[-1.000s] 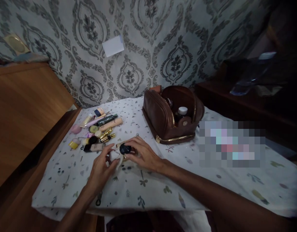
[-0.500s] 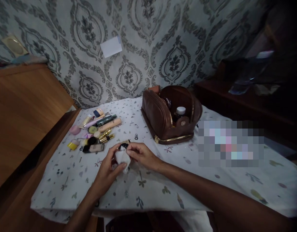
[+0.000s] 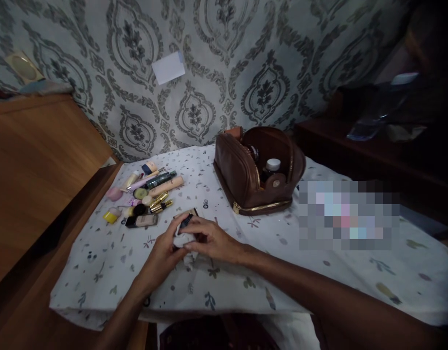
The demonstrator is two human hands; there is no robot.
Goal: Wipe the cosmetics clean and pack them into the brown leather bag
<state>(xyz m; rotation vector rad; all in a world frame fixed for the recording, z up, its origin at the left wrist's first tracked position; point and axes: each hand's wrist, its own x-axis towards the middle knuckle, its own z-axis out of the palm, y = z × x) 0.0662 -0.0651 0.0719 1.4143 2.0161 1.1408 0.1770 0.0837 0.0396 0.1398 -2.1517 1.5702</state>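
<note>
Both hands meet over the middle of the white patterned tablecloth (image 3: 99, 253). My left hand (image 3: 163, 255) is closed around a white wipe (image 3: 183, 239) pressed against a small dark round compact (image 3: 186, 221). My right hand (image 3: 209, 238) grips that compact from the right, fingers curled over it. A small flat brown-edged item (image 3: 192, 212) lies just behind the hands. The compact is mostly hidden by the wipe and fingers.
A cluster of several cosmetics (image 3: 147, 194) lies at the left rear of the cloth. An open brown toiletry bag (image 3: 241, 177) with a white-capped bottle (image 3: 273, 165) stands behind right. A wooden cabinet (image 3: 30, 160) flanks the left; dark furniture (image 3: 355, 146) sits at right.
A second ago the dark compact lay bare between my hands. The left hand has since brought the white wipe over it, and both hands now close around it.
</note>
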